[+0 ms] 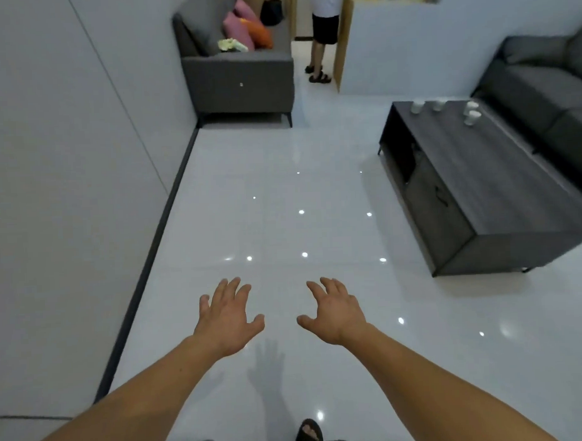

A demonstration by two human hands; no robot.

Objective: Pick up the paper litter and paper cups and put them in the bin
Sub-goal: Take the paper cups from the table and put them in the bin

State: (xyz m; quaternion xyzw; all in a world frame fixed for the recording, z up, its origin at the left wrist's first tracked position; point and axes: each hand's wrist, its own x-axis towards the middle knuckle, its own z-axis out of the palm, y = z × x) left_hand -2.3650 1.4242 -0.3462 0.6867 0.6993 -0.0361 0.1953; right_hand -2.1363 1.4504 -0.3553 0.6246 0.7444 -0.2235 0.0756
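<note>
Several white paper cups stand at the far end of a dark coffee table [499,180] on the right: one cup [417,106], another cup [438,104], and a close pair [472,113]. Crumpled pale paper [232,45] lies on the seat of a grey armchair [242,80] at the back. My left hand [227,316] and my right hand [335,312] are stretched out in front of me above the floor, palms down, fingers spread, holding nothing. Both are far from the cups and the paper. No bin is in view.
Glossy white floor tiles [282,204] stretch ahead. A wall with a dark skirting runs along the left. Pink and orange cushions [246,27] sit on the armchair. A dark sofa [549,89] stands behind the table. A person [324,27] stands in the far doorway.
</note>
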